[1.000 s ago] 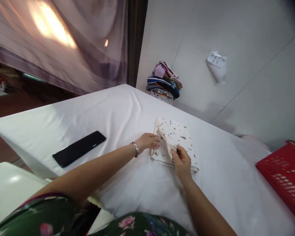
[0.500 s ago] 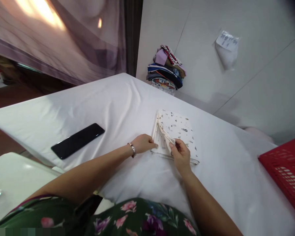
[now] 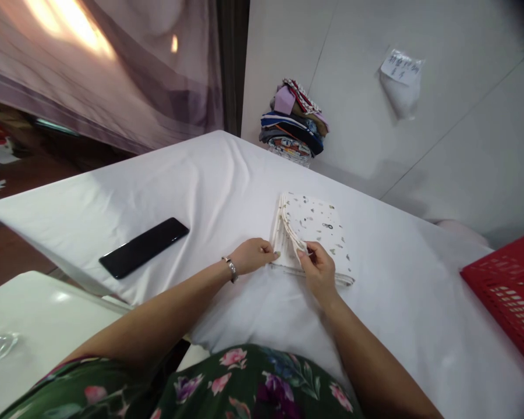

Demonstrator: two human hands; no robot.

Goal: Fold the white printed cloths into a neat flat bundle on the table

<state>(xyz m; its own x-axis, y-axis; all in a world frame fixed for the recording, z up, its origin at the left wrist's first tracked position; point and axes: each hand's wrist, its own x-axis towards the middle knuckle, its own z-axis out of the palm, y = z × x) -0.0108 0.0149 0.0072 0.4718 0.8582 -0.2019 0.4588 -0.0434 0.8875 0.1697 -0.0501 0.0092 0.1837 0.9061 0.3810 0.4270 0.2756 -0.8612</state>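
A folded white cloth (image 3: pixel 317 224) with a small scattered print lies on the white-covered table in front of me. My right hand (image 3: pixel 318 267) pinches the near left corner of its upper layers and holds it lifted and bent back, so paler layers show beneath. At the lower layers' near left corner, my left hand (image 3: pixel 254 256) has thumb and fingers closed on the edge. A bracelet circles the left wrist.
A black phone (image 3: pixel 144 247) lies on the table (image 3: pixel 192 186) at left. Folded clothes (image 3: pixel 292 125) are stacked beyond the far edge. A red basket (image 3: pixel 506 285) stands at right, a white stool (image 3: pixel 48 326) at lower left. On the floor lies a labelled plastic bag (image 3: pixel 400 84).
My right hand has brought the lifted corner slightly left and up, towards the lower layers' edge. My left hand stays at the cloth's corner. The view has shifted a little.
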